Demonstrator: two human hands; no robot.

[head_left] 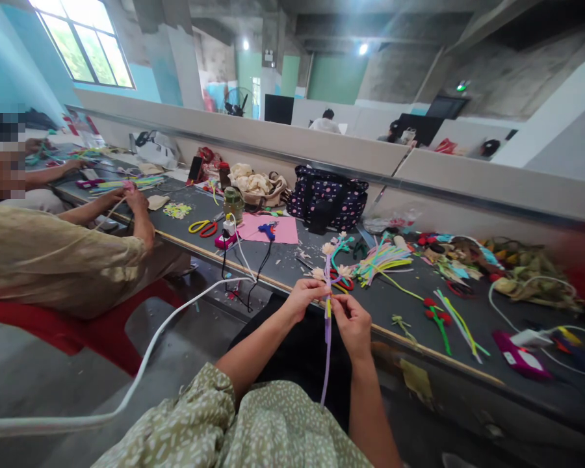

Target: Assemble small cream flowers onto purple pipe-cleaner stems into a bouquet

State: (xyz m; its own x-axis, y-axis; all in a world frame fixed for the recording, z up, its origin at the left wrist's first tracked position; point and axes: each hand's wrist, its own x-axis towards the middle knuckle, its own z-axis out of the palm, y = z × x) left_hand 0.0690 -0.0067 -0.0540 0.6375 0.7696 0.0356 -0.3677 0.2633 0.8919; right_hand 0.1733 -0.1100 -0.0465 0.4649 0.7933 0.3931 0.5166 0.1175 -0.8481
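Note:
Both my hands hold a lilac pipe-cleaner stem (327, 344) upright at the near edge of the dark worktable (400, 305). My left hand (306, 296) pinches the stem high up, just under small cream pipe-cleaner flowers (327, 249). My right hand (351, 322) is closed round the stem slightly lower, where a short yellow piece lies against it. The stem's loose end hangs down over my lap.
A bundle of coloured pipe cleaners (383, 259) and red-and-green pipe-cleaner flowers (436, 314) lie right of my hands. Blue glue gun (268, 229) on pink paper, yellow scissors (203, 227), a dotted bag (327, 197). A co-worker's hand (136, 201) works at left. White cable (141, 364) crosses below.

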